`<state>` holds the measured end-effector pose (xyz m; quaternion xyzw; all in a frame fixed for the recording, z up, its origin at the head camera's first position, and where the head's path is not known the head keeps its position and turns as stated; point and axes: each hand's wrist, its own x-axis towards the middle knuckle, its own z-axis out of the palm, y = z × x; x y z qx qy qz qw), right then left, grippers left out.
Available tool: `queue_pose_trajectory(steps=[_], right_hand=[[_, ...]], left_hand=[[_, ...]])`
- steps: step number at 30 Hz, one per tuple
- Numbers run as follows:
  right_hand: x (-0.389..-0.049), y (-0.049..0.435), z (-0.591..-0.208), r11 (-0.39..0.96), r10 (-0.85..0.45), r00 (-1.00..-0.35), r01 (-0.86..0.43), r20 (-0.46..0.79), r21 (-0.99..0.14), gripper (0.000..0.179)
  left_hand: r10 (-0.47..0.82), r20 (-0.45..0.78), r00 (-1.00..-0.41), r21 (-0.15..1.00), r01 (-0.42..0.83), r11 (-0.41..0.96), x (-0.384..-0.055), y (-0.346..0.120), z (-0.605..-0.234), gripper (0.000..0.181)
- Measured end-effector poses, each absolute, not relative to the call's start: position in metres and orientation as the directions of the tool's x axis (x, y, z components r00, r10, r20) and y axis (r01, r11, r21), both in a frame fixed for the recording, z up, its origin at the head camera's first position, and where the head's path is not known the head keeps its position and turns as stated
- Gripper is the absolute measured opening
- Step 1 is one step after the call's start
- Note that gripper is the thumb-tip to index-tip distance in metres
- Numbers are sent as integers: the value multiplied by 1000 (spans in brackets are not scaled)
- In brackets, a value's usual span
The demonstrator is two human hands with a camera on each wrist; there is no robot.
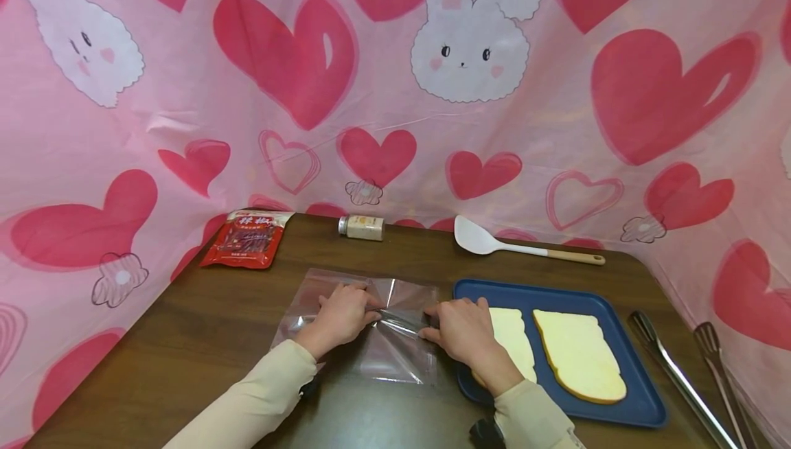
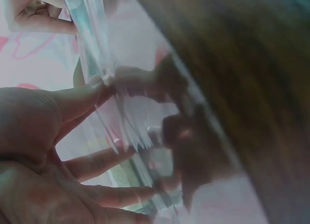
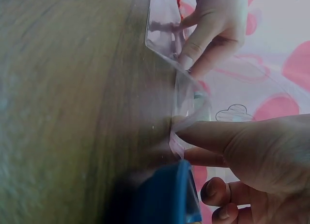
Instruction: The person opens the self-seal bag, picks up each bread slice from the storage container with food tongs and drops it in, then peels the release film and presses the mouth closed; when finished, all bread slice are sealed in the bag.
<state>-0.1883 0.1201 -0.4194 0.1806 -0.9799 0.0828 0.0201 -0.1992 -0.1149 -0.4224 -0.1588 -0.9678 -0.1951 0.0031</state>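
A clear plastic bag [image 1: 398, 360] lies flat on the wooden table, with a raised fold running between the two hands. My left hand [image 1: 342, 315] pinches the fold near the middle of the bag; its other fingers spread over the film in the left wrist view. At the bag's right edge, my right hand [image 1: 460, 329] pinches the film between thumb and index finger, the other fingers curled loosely beside the tray in the right wrist view. Next to that hand, a blue tray [image 1: 556, 411] holds two bread slices [image 1: 581, 353], the left one partly hidden by the hand.
A red food packet [image 1: 247, 239] lies at the back left, and a small seasoning bottle [image 1: 363, 227] on its side at the back. Behind the tray is a white spatula [image 1: 478, 237] with a wooden handle. Metal tongs [image 1: 680, 373] lie right of the tray. A heart-patterned curtain encloses the table.
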Motion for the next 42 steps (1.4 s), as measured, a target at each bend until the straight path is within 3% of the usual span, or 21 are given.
queue_pose_trajectory(steps=[7, 18, 29, 42], right_hand=[[-189, 121, -421, 918, -353, -933, -360, 71, -165, 37], [-188, 123, -421, 919, -348, -936, -352, 57, -176, 39], [-191, 126, -416, 922, -330, -943, -314, -34, -228, 40], [-192, 129, -414, 912, -360, -933, -347, -21, -221, 42]], left_hand=[[400, 180, -899, 352, 438, 827, -199, -118, -426, 11], [355, 144, -924, 412, 382, 828, -202, -125, -423, 15], [286, 113, -952, 577, 297, 761, -204, -150, -392, 26], [268, 99, -958, 603, 272, 749, -199, -155, -384, 24]])
